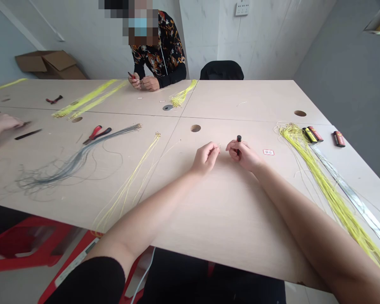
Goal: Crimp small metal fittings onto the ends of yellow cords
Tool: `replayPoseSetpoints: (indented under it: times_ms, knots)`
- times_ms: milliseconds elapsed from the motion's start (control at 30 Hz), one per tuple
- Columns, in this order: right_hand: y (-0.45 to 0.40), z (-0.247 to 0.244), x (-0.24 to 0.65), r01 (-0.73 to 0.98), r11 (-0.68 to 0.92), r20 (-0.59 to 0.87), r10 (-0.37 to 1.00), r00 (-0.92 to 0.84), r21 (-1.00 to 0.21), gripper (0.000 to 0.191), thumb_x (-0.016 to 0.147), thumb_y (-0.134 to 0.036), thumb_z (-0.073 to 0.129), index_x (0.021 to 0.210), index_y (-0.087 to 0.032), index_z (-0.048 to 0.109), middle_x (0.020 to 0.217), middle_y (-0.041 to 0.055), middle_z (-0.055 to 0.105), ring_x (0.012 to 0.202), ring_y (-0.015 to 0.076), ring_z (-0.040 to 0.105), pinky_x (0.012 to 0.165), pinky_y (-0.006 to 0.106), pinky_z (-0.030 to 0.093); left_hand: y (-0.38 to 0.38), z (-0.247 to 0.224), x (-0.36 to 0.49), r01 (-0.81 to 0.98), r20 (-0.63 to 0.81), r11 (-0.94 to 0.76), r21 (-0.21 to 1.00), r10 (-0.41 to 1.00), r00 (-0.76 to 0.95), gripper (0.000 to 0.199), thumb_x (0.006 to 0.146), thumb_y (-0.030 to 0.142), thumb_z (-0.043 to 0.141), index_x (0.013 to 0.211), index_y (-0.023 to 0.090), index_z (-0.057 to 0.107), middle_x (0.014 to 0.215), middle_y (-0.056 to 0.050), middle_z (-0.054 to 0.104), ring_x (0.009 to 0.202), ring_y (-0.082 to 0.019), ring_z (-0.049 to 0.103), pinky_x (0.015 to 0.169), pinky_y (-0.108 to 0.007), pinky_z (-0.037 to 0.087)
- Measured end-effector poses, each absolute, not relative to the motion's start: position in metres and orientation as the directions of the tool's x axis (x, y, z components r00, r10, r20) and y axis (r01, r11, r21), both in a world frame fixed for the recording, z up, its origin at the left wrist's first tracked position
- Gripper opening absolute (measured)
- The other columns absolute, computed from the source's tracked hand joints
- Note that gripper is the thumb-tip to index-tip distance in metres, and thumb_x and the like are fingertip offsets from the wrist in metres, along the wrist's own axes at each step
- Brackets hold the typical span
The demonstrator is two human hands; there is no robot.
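My right hand (243, 155) grips a short black cylindrical handle (239, 140), whose top sticks up above my fingers. My left hand (205, 158) faces it across a small gap, with its fingertips pinched on a tiny metal piece (219, 146), too small to identify. Thin yellow wires (129, 181) lie to the left of my left forearm. A thick bundle of yellow wires (323, 185) lies to the right of my right hand. A small red-and-white label (268, 152) sits close to my right hand on the pale wooden table (228, 207).
A grey wire bundle (72, 162) and red-handled pliers (97, 134) lie at left. A steel ruler (351, 198) and several black cylinders (315, 134) lie at right. A co-worker (158, 55) across the table holds red pliers (131, 75). Another person's hand (3, 122) enters at left.
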State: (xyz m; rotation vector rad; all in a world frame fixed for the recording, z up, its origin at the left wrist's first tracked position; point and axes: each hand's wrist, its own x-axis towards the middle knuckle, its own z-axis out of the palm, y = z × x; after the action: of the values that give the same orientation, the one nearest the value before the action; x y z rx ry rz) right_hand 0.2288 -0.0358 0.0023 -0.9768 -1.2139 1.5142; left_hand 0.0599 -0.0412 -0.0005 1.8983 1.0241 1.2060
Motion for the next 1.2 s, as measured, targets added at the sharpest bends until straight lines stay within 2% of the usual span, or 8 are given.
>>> replayPoseSetpoints:
  times_ms: [133,267,400,467,600,867,1000,1200]
  knots:
    - [-0.043,0.004,0.214,-0.261,-0.198,-0.081,0.913,-0.400,-0.945,0.033,0.071,-0.040,0.052,0.051,-0.020,0.034,0.049,-0.0031,0.033,0.046,0.0090,0.027,0.046,0.025,0.025,-0.044,-0.001,0.060,0.241,0.501,-0.562,0.791,0.822,0.271,0.029,0.090,0.039,0.040,0.070,0.019,0.046,0.060,0.002,0.043,0.054,-0.009,0.037,0.054,-0.024,0.033]
    - [-0.048,0.003,0.204,-0.243,-0.223,-0.075,0.862,-0.501,-0.944,0.037,0.074,-0.046,0.047,0.051,-0.020,0.033,0.049,-0.0008,0.036,0.048,0.0109,0.032,0.048,0.026,0.028,-0.044,-0.001,0.060,0.253,0.521,-0.583,0.772,0.809,0.272,0.033,0.090,0.044,0.039,0.071,0.019,0.045,0.062,0.001,0.046,0.055,-0.010,0.041,0.054,-0.024,0.034]
    - [-0.049,0.000,0.203,-0.249,-0.197,-0.052,0.871,-0.489,-0.948,0.040,0.075,-0.051,0.047,0.052,-0.021,0.033,0.049,-0.0004,0.038,0.050,0.0115,0.034,0.050,0.026,0.031,-0.045,0.000,0.060,0.261,0.549,-0.600,0.756,0.799,0.246,0.034,0.091,0.046,0.039,0.071,0.019,0.045,0.061,0.001,0.046,0.054,-0.009,0.040,0.053,-0.024,0.034]
    - [-0.050,-0.001,0.204,-0.248,-0.214,-0.072,0.874,-0.480,-0.945,0.042,0.074,-0.054,0.047,0.053,-0.021,0.034,0.047,-0.0010,0.039,0.047,0.0108,0.032,0.046,0.025,0.028,-0.046,0.000,0.060,0.274,0.555,-0.606,0.747,0.795,0.244,0.034,0.091,0.046,0.038,0.071,0.019,0.044,0.060,0.002,0.044,0.052,-0.009,0.039,0.052,-0.024,0.033]
    - [-0.050,-0.001,0.204,-0.226,-0.261,-0.124,0.865,-0.485,-0.938,0.046,0.072,-0.060,0.050,0.053,-0.021,0.035,0.042,-0.0055,0.029,0.039,0.0071,0.018,0.040,0.022,0.015,-0.047,0.000,0.060,0.302,0.578,-0.631,0.715,0.776,0.253,0.035,0.091,0.046,0.037,0.070,0.019,0.044,0.060,0.002,0.044,0.052,-0.009,0.039,0.052,-0.024,0.033]
    - [-0.051,0.000,0.203,-0.190,-0.250,-0.115,0.841,-0.529,-0.949,0.039,0.070,-0.050,0.044,0.048,-0.022,0.029,0.038,-0.0060,0.022,0.038,0.0067,0.013,0.038,0.023,0.014,-0.047,-0.002,0.060,0.313,0.588,-0.644,0.698,0.765,0.262,0.032,0.092,0.042,0.037,0.070,0.019,0.045,0.062,0.000,0.046,0.055,-0.010,0.041,0.054,-0.024,0.035]
    - [-0.052,0.003,0.201,-0.173,-0.286,-0.163,0.845,-0.509,-0.943,0.031,0.066,-0.042,0.042,0.046,-0.022,0.029,0.037,-0.0055,0.022,0.036,0.0065,0.013,0.036,0.022,0.012,-0.048,-0.001,0.060,0.298,0.602,-0.657,0.693,0.754,0.264,0.031,0.091,0.041,0.038,0.070,0.019,0.045,0.063,0.000,0.048,0.055,-0.010,0.042,0.054,-0.024,0.034]
    - [-0.050,0.003,0.199,-0.188,-0.352,-0.216,0.834,-0.508,-0.917,0.027,0.063,-0.039,0.040,0.046,-0.023,0.027,0.035,-0.0053,0.022,0.035,0.0068,0.013,0.035,0.022,0.012,-0.049,0.000,0.061,0.333,0.574,-0.638,0.694,0.770,0.279,0.032,0.091,0.043,0.038,0.070,0.020,0.044,0.063,-0.001,0.049,0.056,-0.010,0.043,0.054,-0.024,0.035]
